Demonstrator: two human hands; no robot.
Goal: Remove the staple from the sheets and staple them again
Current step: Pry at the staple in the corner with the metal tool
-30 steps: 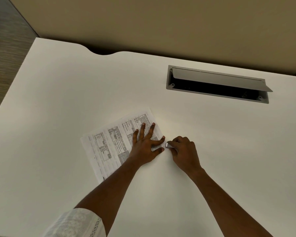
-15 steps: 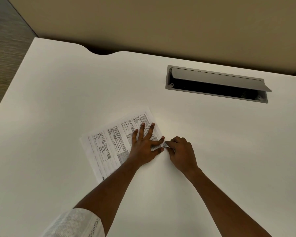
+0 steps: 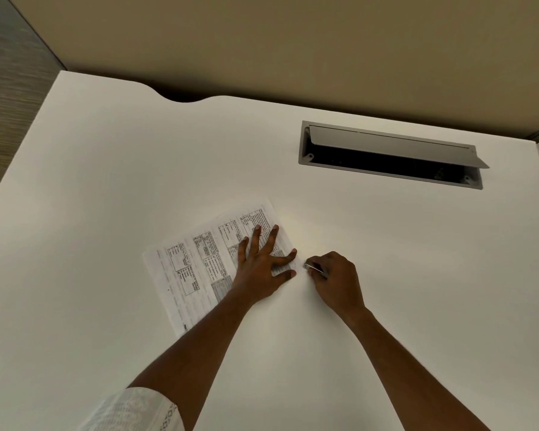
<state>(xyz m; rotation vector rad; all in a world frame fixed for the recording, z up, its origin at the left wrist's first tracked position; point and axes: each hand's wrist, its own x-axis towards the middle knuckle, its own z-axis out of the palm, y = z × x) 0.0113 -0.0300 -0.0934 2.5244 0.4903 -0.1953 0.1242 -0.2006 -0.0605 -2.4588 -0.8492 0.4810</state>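
Curled fingers of the right hand (image 3: 336,281) pinch a small metal tool (image 3: 315,268), its tip aimed left, just beside the near-right corner of the sheets (image 3: 193,269). The left hand (image 3: 262,262) presses them flat, fingers spread, mid-desk (image 3: 137,166). The staple is too small to see.

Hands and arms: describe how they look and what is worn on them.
The left hand and the right hand are bare: no gloves, rings or watch show. The left arm wears a white sleeve with a faint woven pattern and dark print along its hem, which ends above the forearm. The right arm is bare as far as the frame shows.
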